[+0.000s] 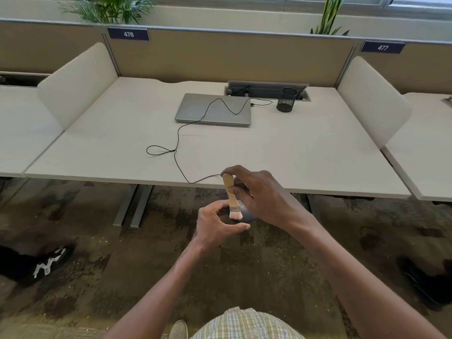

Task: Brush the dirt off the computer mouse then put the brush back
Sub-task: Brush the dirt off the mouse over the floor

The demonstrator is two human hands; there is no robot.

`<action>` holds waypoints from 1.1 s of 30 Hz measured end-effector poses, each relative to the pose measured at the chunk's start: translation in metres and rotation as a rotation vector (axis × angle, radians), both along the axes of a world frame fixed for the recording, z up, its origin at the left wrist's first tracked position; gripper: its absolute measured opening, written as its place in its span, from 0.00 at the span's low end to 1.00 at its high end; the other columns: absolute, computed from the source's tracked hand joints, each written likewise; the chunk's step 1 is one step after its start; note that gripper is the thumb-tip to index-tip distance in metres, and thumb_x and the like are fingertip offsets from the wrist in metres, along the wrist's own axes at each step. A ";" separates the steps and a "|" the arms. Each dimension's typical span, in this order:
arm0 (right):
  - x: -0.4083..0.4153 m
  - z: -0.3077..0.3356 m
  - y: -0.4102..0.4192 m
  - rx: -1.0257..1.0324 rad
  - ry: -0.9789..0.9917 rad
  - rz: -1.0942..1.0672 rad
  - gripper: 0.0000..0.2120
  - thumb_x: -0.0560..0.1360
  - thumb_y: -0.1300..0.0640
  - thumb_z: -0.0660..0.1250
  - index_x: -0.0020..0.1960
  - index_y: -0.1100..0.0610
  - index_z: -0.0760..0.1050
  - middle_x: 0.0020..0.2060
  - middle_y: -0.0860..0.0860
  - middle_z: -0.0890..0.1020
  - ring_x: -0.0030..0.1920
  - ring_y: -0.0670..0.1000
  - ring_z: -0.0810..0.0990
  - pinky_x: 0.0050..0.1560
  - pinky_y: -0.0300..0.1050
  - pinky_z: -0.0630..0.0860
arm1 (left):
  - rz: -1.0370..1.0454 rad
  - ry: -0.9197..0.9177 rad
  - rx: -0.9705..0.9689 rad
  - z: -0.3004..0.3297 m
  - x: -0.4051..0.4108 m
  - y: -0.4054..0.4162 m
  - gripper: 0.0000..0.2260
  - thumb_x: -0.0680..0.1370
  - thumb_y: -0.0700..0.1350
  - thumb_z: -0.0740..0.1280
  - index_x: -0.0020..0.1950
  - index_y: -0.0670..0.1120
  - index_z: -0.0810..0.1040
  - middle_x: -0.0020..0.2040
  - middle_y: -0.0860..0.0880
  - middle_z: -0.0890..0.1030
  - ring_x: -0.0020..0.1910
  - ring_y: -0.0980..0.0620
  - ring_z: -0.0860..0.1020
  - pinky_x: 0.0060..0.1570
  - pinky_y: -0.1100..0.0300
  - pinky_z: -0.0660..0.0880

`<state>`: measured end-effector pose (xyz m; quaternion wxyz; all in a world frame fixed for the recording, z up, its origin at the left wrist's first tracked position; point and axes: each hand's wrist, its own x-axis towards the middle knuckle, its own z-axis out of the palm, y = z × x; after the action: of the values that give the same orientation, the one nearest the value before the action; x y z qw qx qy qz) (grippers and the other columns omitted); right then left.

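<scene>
In front of the desk's near edge, my left hand (217, 226) grips a dark computer mouse (247, 215), mostly hidden by my fingers. My right hand (261, 194) holds a small brush (231, 194) with a pale wooden handle, nearly upright. Its light bristles point down and touch the top of the mouse. The mouse's thin black cable (178, 148) runs from my hands up over the desk to a shut grey laptop (212, 109).
A black mesh pen cup (286, 100) stands at the back right of the pale desk (305, 152), beside a cable hatch (267, 90). White dividers flank the desk. Dark shoes lie on the carpet at the left (36, 263) and right (425, 277).
</scene>
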<state>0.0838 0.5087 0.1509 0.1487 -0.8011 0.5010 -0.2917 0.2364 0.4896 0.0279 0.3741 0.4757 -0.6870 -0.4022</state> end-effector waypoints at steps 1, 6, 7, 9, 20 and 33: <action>0.002 0.001 -0.002 -0.007 0.011 0.001 0.14 0.80 0.63 0.66 0.65 0.56 0.72 0.37 0.48 0.80 0.33 0.47 0.76 0.34 0.41 0.76 | -0.001 -0.004 -0.007 0.001 0.000 0.000 0.19 0.63 0.49 0.84 0.48 0.49 0.83 0.45 0.53 0.86 0.44 0.58 0.84 0.45 0.64 0.81; 0.003 0.004 -0.014 -0.076 0.038 -0.092 0.15 0.79 0.63 0.65 0.65 0.57 0.71 0.40 0.56 0.84 0.34 0.52 0.79 0.35 0.49 0.80 | -0.002 -0.020 -0.040 0.001 0.001 0.003 0.23 0.62 0.49 0.85 0.54 0.48 0.84 0.50 0.53 0.85 0.50 0.60 0.83 0.50 0.67 0.80; 0.002 0.005 -0.015 -0.088 0.019 -0.112 0.15 0.79 0.63 0.66 0.65 0.58 0.72 0.41 0.56 0.85 0.35 0.53 0.80 0.36 0.49 0.81 | -0.002 -0.026 -0.041 0.001 0.001 0.003 0.25 0.62 0.50 0.85 0.56 0.48 0.84 0.51 0.53 0.85 0.50 0.61 0.83 0.50 0.67 0.80; 0.003 0.007 -0.016 -0.089 -0.038 -0.125 0.15 0.78 0.64 0.68 0.64 0.59 0.73 0.43 0.57 0.85 0.38 0.55 0.83 0.39 0.50 0.82 | -0.002 -0.038 -0.032 0.002 0.002 0.003 0.23 0.62 0.50 0.85 0.53 0.48 0.83 0.48 0.54 0.85 0.47 0.62 0.83 0.47 0.68 0.80; -0.001 0.001 -0.024 -0.034 -0.018 -0.192 0.14 0.78 0.64 0.67 0.62 0.58 0.73 0.40 0.56 0.84 0.35 0.54 0.81 0.38 0.51 0.81 | 0.003 -0.017 0.005 0.006 0.001 0.007 0.24 0.61 0.48 0.85 0.54 0.48 0.83 0.47 0.56 0.84 0.45 0.69 0.81 0.44 0.75 0.76; -0.019 0.006 -0.006 0.082 -0.154 -0.206 0.12 0.77 0.67 0.69 0.59 0.58 0.75 0.43 0.54 0.86 0.40 0.51 0.86 0.44 0.51 0.84 | -0.019 0.019 -0.003 0.006 0.007 0.008 0.32 0.63 0.47 0.84 0.65 0.44 0.81 0.57 0.54 0.83 0.54 0.65 0.81 0.52 0.72 0.77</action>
<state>0.0646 0.5023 0.1566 0.1885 -0.7138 0.5795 -0.3452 0.2434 0.4972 0.0341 0.3774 0.4648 -0.6886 -0.4092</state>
